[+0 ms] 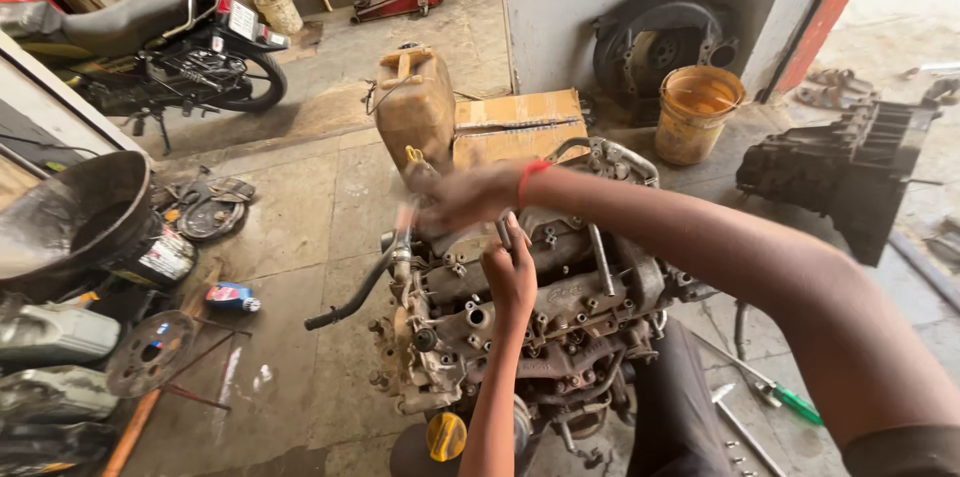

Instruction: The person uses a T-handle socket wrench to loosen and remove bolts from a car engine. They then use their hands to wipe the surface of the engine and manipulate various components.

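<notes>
A greasy engine (560, 322) stands on the concrete floor in front of me. My left hand (510, 272) comes up from below and is closed around a short metal tool (503, 230) standing on top of the engine. My right hand (455, 199), with a red band at the wrist, reaches across from the right to the engine's upper left corner. It is motion-blurred, so I cannot tell what it grips. A black hose (355, 292) sticks out from the engine's left side.
Behind the engine stand a brown jerrycan (412, 102), a cardboard box (518, 125) and an orange bucket (697, 112). A gearbox (845, 172) lies to the right, a green-handled screwdriver (790, 399) near my knee. A motorcycle (170, 37) and a black funnel (70, 217) are on the left.
</notes>
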